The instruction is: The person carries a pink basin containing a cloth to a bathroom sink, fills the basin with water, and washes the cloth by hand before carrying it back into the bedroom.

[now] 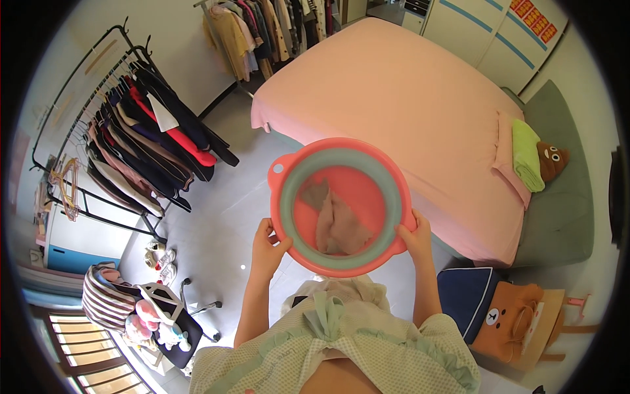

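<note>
A round basin [282, 190] with a coral-red rim and a grey-green inner wall is held up in front of me. Its bottom is red, and a crumpled greyish-brown cloth [341, 226] lies in it. My left hand [269, 248] grips the rim at the lower left, thumb on top and fingers beneath. At the lower right, my right hand [416, 238] grips the opposite side the same way. The fingertips under the rim are hidden.
A bed [387, 79] with a pink sheet stands ahead and to the right. On the left is a black clothes rack [98, 92] full of garments. Shoes [164, 262] and a chair [187, 335] holding plush toys sit on the grey floor [216, 210]. A navy storage box [464, 295] is at right.
</note>
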Action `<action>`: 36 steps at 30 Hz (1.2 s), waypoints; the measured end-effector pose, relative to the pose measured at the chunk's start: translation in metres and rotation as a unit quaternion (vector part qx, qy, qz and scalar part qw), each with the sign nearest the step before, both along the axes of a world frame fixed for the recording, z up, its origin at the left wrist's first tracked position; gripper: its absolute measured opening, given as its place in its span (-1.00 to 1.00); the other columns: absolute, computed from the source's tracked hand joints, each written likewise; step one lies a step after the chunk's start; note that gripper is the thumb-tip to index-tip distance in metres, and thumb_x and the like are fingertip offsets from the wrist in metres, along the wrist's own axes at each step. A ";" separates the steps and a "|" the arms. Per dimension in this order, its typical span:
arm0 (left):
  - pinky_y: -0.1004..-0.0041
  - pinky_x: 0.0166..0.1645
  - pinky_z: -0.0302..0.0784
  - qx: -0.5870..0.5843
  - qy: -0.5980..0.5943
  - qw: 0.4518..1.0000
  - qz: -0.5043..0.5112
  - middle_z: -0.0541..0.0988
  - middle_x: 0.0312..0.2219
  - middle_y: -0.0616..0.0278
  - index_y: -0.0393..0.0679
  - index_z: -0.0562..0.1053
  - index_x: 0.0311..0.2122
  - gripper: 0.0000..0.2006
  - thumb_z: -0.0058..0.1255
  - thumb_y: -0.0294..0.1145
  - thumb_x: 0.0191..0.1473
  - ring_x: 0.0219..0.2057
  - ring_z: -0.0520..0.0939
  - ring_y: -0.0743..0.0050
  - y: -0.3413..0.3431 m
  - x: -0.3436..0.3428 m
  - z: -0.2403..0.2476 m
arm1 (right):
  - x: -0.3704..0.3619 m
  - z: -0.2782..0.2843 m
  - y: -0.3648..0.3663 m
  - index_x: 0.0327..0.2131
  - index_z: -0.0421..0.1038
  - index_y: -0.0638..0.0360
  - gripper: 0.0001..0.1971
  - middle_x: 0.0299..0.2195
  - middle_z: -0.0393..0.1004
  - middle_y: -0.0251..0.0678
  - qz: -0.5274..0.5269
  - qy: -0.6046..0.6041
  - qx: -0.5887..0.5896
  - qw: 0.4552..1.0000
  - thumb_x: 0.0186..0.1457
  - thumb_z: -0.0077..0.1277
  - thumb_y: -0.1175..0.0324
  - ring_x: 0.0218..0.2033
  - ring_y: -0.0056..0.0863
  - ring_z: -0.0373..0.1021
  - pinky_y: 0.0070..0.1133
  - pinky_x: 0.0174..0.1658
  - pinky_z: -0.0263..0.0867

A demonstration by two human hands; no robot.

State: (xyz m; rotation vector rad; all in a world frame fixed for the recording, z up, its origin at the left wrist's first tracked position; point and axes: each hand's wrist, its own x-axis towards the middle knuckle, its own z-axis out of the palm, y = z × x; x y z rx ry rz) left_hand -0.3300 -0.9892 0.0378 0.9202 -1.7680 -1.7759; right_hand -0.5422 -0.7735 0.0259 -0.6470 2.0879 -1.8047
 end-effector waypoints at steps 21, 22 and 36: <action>0.60 -0.35 0.38 0.005 0.029 0.992 0.126 0.39 -0.40 0.22 -0.26 0.26 -0.33 -0.74 -0.06 -0.62 -0.23 -0.40 0.47 0.53 -0.262 -0.086 -0.001 | -0.124 0.026 -0.310 -0.33 0.31 0.39 -0.68 -0.44 0.41 -0.22 0.114 0.046 0.053 0.991 -0.28 -0.04 0.47 -0.42 -0.54 0.33 -0.60 -0.33 0.25; 0.60 -0.35 0.38 0.006 0.033 0.991 0.130 0.39 -0.40 0.22 -0.26 0.26 -0.33 -0.74 -0.06 -0.62 -0.23 -0.40 0.47 0.53 -0.275 -0.091 -0.001 | -0.128 0.027 -0.325 -0.34 0.31 0.39 -0.69 -0.44 0.41 -0.22 0.112 0.045 0.039 0.992 -0.28 -0.04 0.47 -0.42 -0.54 0.33 -0.59 -0.33 0.25; 0.58 -0.31 0.39 -0.078 0.024 0.994 0.077 0.41 -0.38 0.23 -0.27 0.27 -0.28 -0.70 -0.03 -0.57 -0.23 -0.39 0.47 0.52 -0.511 -0.137 0.010 | -0.165 0.006 -0.539 -0.33 0.30 0.41 -0.66 -0.45 0.40 -0.24 0.079 -0.021 -0.013 0.997 -0.31 -0.03 0.47 -0.43 -0.55 0.32 -0.62 -0.34 0.25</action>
